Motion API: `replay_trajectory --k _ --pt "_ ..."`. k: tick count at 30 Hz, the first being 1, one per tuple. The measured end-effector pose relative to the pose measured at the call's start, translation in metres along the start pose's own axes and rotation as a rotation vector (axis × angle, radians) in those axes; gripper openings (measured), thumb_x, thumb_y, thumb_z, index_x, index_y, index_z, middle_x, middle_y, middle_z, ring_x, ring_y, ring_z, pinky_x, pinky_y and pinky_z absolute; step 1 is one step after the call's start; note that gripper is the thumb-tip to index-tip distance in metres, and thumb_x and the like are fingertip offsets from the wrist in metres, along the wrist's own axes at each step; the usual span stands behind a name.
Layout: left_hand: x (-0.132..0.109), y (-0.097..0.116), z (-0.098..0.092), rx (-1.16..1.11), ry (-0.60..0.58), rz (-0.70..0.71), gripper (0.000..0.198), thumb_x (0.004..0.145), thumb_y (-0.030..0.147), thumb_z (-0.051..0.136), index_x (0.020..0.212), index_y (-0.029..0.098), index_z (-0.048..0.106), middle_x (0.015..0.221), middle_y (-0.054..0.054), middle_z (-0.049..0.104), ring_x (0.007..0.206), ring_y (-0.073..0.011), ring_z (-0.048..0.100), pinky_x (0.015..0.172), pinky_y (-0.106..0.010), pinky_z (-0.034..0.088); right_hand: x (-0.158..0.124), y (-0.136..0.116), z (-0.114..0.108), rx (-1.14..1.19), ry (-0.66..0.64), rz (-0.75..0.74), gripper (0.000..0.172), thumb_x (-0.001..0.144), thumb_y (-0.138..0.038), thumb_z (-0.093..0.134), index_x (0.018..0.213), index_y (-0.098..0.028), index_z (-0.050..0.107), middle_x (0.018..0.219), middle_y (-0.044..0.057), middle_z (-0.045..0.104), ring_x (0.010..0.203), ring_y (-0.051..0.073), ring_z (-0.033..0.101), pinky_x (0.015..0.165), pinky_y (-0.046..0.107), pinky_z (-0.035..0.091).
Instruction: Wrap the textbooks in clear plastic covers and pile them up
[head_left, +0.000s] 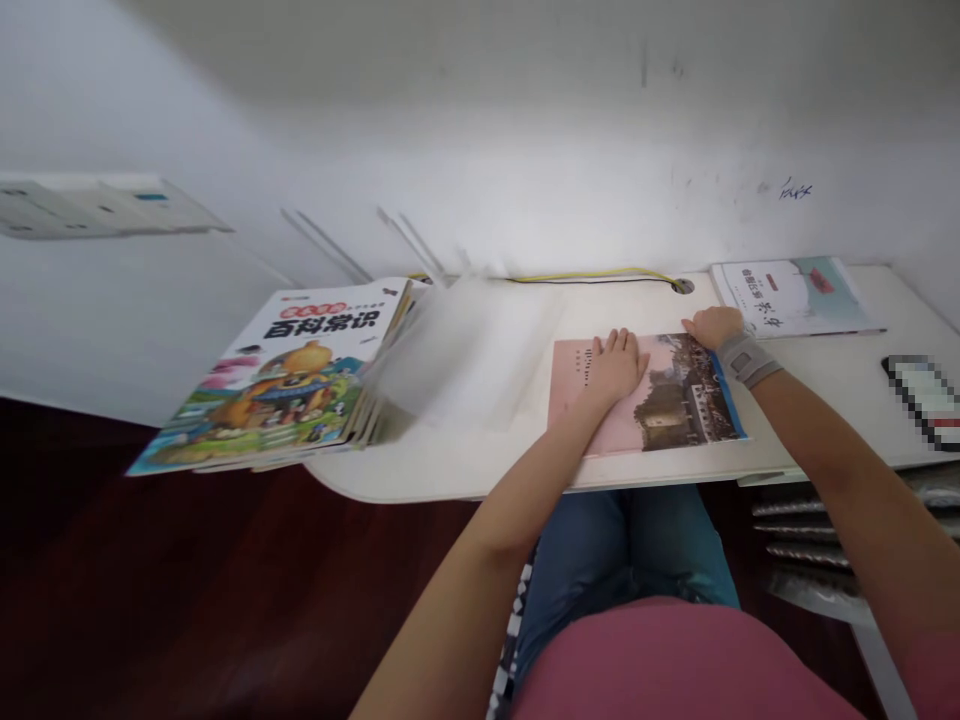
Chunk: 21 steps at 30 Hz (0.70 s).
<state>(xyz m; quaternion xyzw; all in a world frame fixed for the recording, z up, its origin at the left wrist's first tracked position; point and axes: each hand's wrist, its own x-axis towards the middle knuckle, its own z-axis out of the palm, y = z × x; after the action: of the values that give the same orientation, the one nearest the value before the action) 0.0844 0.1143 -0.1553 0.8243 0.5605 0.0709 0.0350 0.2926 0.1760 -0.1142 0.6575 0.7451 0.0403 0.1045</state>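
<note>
White desk (pixel 825 400), the largest thing in view, ran under both hands and out to either side.

Well to the left of the left hand: a stack of picture books (pixel 285 380), fanned and tilted, its near corner hanging past the desk edge. We judged it to rest on its own weight, loosely piled rather than squared.

Between that stack and the left hand: a pale sheet or page (pixel 465 360), too blurred for us to tell what it was.

Directly under the hands: a pink-covered book (pixel 675 400), closed, lying flat near the desk's front edge.

Just beyond the right hand: a thin white booklet (pixel 795 295), flat and apart from the pink-covered book.

Well to the right of the right hand: a phone (pixel 926 400), its screen obscured.

Left hand (pixel 616 362): palm down, fingers spread and straight on the cover, gripping nothing. We judged it to be pressing the book flat so it would not slide.

Right hand (pixel 712 325): curled at the book's far right corner. We could not tell whether it gripped the edge or only rested there. A grey wrist band (pixel 746 358) sat just behind it.

Beyond both hands: a yellow cable (pixel 592 275) ran along the wall to a hole (pixel 682 286) in the desk.
</note>
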Motion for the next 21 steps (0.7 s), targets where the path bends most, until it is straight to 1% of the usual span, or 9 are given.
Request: replay_trajectory --k 3,5,6,8,10,12,14,17,21 --pt "-0.001 -0.003 0.002 -0.013 -0.005 -0.006 0.061 0.096 0.042 0.016 0.144 0.008 0.034 0.151 -0.017 0.033 0.14 -0.0306 0.026 0.113 -0.054 0.018 -0.005 -0.005 -0.007 -0.021 0.105 0.041 0.039 0.095 -0.022 0.035 0.108 -0.005 0.068 0.107 0.026 0.067 0.105 0.034 0.061 0.088 0.049 0.038" --pt "0.0 -0.004 0.002 -0.017 0.001 0.0 0.061 0.096 0.041 0.016 0.144 0.007 0.034 0.151 -0.017 0.033 0.14 -0.0309 0.026 0.113 -0.054 0.018 -0.012 -0.027 -0.006 0.018 0.207 -0.079 0.042 0.096 -0.026 0.033 0.112 -0.006 0.065 0.113 0.026 0.064 0.111 0.032 0.058 0.092 0.049 0.036" --pt "0.0 -0.005 0.002 -0.017 0.0 0.005 0.06 0.096 0.04 0.016 0.144 0.008 0.034 0.151 -0.017 0.033 0.14 -0.0307 0.026 0.113 -0.054 0.018 -0.016 -0.042 -0.003 0.065 0.258 -0.199 0.044 0.097 -0.031 0.032 0.114 -0.007 0.064 0.117 0.024 0.063 0.114 0.03 0.056 0.094 0.047 0.036" --pt "0.001 -0.005 0.002 -0.019 -0.02 0.015 0.058 0.096 0.034 0.018 0.145 0.009 0.032 0.152 -0.015 0.032 0.141 -0.0292 0.025 0.114 -0.052 0.016 -0.025 -0.071 0.008 0.161 0.29 -0.367 0.048 0.099 -0.034 0.025 0.127 -0.01 0.055 0.135 0.019 0.054 0.127 0.025 0.046 0.102 0.044 0.032" --pt "0.002 -0.005 0.003 -0.027 -0.048 0.02 0.056 0.095 0.03 0.019 0.147 0.01 0.03 0.153 -0.014 0.031 0.142 -0.0273 0.024 0.115 -0.05 0.016 -0.032 -0.088 0.022 0.222 0.266 -0.347 0.053 0.099 -0.036 0.019 0.138 -0.01 0.044 0.144 0.015 0.046 0.133 0.023 0.039 0.106 0.043 0.029" --pt "0.001 -0.01 0.003 -0.045 -0.042 0.017 0.055 0.096 0.03 0.018 0.146 0.011 0.031 0.152 -0.013 0.033 0.141 -0.026 0.026 0.115 -0.049 0.017 -0.037 -0.085 0.034 0.224 0.25 -0.3 0.056 0.099 -0.041 0.019 0.141 -0.012 0.041 0.148 0.014 0.04 0.136 0.025 0.035 0.109 0.046 0.025" --pt "0.0 -0.019 0.002 -0.062 -0.011 -0.021 0.056 0.097 0.033 0.018 0.145 0.01 0.034 0.151 -0.014 0.035 0.14 -0.0257 0.029 0.114 -0.045 0.019 -0.041 -0.068 0.044 0.199 0.255 -0.247 0.056 0.098 -0.044 0.022 0.142 -0.015 0.041 0.149 0.013 0.038 0.137 0.028 0.033 0.109 0.048 0.023" --pt "-0.003 -0.039 0.0 -0.057 0.027 -0.155 0.057 0.097 0.037 0.02 0.143 0.006 0.035 0.15 -0.016 0.036 0.139 -0.0288 0.029 0.112 -0.043 0.023 -0.045 -0.042 0.053 0.18 0.274 -0.157 0.056 0.096 -0.044 0.024 0.142 -0.017 0.041 0.15 0.014 0.037 0.137 0.031 0.032 0.107 0.049 0.026" --pt "-0.007 -0.061 -0.002 -0.054 0.084 -0.279 0.052 0.097 0.035 0.022 0.135 0.008 0.044 0.146 -0.017 0.041 0.135 -0.0282 0.034 0.11 -0.04 0.025 -0.045 -0.035 0.057 0.179 0.269 -0.1 0.057 0.096 -0.046 0.024 0.143 -0.019 0.04 0.15 0.017 0.035 0.138 0.032 0.031 0.106 0.05 0.026"
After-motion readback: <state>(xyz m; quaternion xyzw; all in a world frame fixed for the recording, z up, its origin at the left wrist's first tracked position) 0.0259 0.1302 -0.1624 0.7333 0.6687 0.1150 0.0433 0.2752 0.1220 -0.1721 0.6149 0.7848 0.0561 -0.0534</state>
